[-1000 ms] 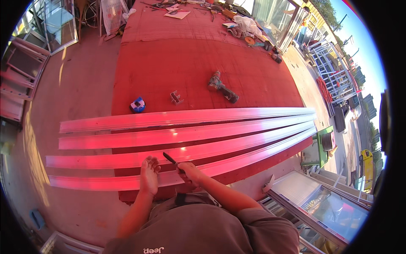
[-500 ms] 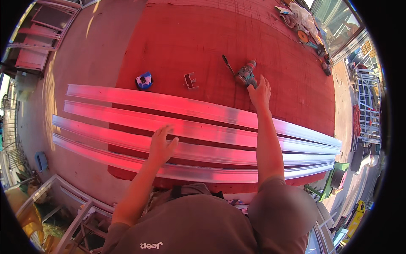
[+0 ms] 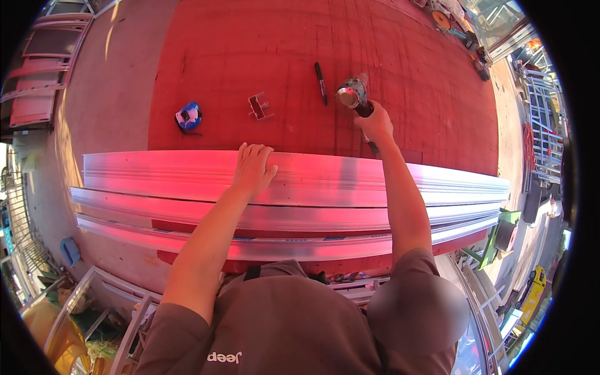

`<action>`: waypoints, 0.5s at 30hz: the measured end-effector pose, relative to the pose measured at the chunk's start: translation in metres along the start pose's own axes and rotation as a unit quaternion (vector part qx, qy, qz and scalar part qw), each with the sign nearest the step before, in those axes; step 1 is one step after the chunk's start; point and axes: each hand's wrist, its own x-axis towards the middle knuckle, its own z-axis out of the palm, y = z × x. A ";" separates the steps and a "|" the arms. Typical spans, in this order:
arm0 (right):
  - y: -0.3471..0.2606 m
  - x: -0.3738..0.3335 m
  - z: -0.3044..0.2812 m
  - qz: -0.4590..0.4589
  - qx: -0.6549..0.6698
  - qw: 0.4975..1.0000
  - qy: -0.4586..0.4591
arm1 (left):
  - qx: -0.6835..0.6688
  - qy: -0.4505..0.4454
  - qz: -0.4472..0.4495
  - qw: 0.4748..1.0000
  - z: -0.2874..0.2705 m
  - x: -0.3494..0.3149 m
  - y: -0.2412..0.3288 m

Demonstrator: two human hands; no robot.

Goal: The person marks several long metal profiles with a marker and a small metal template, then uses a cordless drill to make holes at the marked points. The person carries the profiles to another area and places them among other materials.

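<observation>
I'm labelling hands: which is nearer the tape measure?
The left hand: on a metal strip, right of the tape measure. The right hand, holding the drill, is farther right.

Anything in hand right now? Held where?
Right hand: drill, by its handle. Left hand: fingers over the far edge of the farthest metal strip; can't tell if it grips.

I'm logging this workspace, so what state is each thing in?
Drill: gripped in the right hand; running or not, unclear.
Metal strips: lying side by side, left hand on them.
Black marker: lying loose; cap unclear.
Tape measure: set down, unheld.
Metal bracket: lying loose.
</observation>
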 end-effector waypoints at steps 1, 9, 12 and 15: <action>0.002 -0.019 -0.001 0.021 0.106 0.994 -0.003 | -0.008 0.016 0.008 1.000 0.004 -0.009 -0.003; -0.006 -0.261 -0.013 0.059 0.557 0.828 0.003 | -0.047 0.074 0.036 0.996 0.028 -0.082 -0.011; 0.001 -0.322 -0.009 0.115 0.481 0.869 -0.025 | -0.066 0.075 0.043 0.994 0.030 -0.098 -0.014; 0.000 -0.357 0.003 0.084 0.437 0.894 -0.049 | -0.072 0.062 0.046 0.994 0.027 -0.105 -0.015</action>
